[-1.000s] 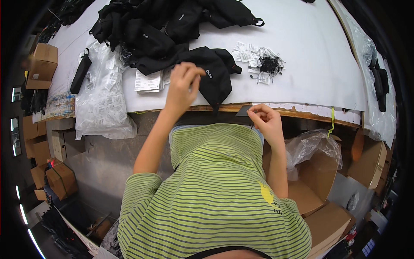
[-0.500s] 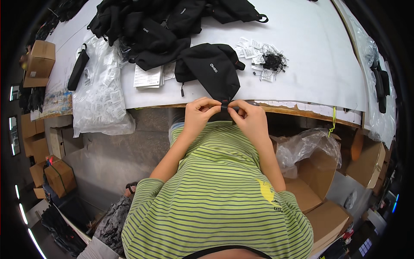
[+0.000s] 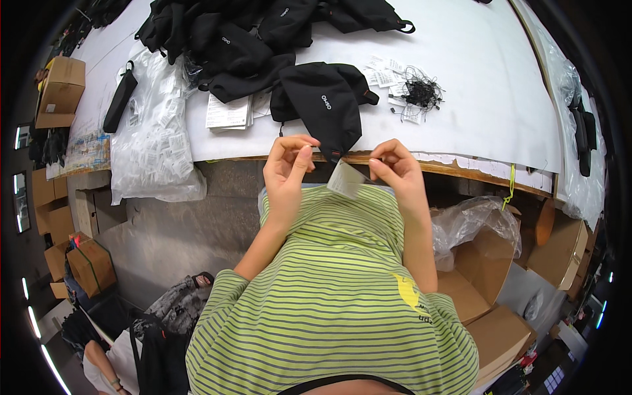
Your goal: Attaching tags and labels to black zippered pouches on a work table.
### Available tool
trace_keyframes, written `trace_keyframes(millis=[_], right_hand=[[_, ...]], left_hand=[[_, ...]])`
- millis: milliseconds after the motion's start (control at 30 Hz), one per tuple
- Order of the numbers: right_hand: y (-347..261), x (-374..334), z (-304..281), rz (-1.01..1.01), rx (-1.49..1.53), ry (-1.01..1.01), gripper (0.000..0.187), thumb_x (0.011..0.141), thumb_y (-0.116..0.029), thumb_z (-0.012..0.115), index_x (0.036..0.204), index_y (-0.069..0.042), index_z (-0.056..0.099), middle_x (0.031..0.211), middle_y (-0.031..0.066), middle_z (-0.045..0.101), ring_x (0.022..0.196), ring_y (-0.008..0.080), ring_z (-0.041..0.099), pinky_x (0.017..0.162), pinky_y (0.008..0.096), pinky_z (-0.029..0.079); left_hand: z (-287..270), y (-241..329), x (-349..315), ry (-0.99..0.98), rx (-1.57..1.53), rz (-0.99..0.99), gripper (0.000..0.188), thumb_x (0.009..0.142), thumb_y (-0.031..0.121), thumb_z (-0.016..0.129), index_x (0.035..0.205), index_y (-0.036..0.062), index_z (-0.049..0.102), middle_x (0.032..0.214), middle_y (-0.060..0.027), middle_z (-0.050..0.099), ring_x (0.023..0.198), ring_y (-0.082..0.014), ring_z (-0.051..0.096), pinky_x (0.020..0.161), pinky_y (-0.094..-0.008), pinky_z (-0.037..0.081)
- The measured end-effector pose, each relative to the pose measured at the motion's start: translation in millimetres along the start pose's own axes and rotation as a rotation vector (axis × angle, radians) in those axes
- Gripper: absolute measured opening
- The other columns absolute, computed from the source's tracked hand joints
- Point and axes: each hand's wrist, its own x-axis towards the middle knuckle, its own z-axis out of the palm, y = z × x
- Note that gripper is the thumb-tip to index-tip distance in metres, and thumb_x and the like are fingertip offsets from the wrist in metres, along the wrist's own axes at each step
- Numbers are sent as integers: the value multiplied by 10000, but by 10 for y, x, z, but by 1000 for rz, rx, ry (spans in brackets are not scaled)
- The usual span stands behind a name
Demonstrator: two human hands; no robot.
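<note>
A black fabric bag (image 3: 322,99) with a zip pull lies at the table's near edge, its narrow end pointing at me. From that end hangs a pale printed hang tag (image 3: 345,180), below the edge and between my hands. My left hand (image 3: 288,172), to the left of the tag, is closed in a pinch on what looks like the tag's thin dark string. On the other side my right hand (image 3: 400,172) pinches with thumb and forefinger at a thin strand near the tag. The strand is hard to make out.
More black bags (image 3: 237,52) are heaped behind. Paper tags (image 3: 227,113) lie stacked at left, beside a clear plastic bag (image 3: 155,145) of tags. Black strings (image 3: 421,89) lie tangled at right. Cardboard boxes (image 3: 484,263) stand below the table; another person's arm (image 3: 102,362) shows lower left.
My hands, close together at the bag's narrow end before, have moved apart to either side. The hang tag now shows between them. Another person's arm and a black item have come into view lower left.
</note>
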Motion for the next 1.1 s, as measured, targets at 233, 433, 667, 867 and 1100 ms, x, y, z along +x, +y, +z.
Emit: trace_keyframes(millis=[233, 433, 667, 867, 1100], right_hand=[[-42, -50, -51, -42, 41, 9, 190, 871, -99, 637, 988, -35, 502, 886, 125, 697, 694, 77, 572, 629, 188, 421], [32, -13, 178, -31, 86, 33, 131, 861, -113, 659, 835, -13, 579, 785, 96, 691, 553, 59, 527, 519, 171, 397], [63, -57, 280, -101, -83, 109, 185, 870, -171, 667, 782, -19, 608, 682, 23, 643, 584, 19, 515, 521, 163, 366], [60, -80, 271, -130, -88, 115, 186, 877, -162, 657, 783, -12, 601, 674, 22, 639, 612, 34, 559, 551, 164, 397], [60, -80, 310, -154, -123, 182, 199, 864, -155, 672, 759, -5, 594, 643, 10, 617, 585, 26, 529, 531, 162, 373]], left_hand=[[58, 115, -64, -209, -98, -216, 78, 908, 91, 587, 932, 22, 560, 747, 30, 548, 658, -14, 457, 601, -167, 362], [151, 89, -92, -284, 116, -90, 105, 892, 111, 602, 889, 12, 568, 668, 55, 507, 575, -4, 358, 506, -184, 268], [202, 115, -109, -290, 244, -45, 122, 897, 107, 570, 861, -7, 541, 646, 13, 529, 544, -24, 328, 499, -194, 277], [211, 129, -105, -299, 222, -67, 142, 906, 116, 555, 847, -9, 521, 640, 7, 526, 544, -25, 324, 499, -198, 281], [229, 100, -116, -311, 270, -66, 123, 897, 97, 564, 850, -10, 526, 640, 11, 522, 534, -32, 312, 494, -201, 278]])
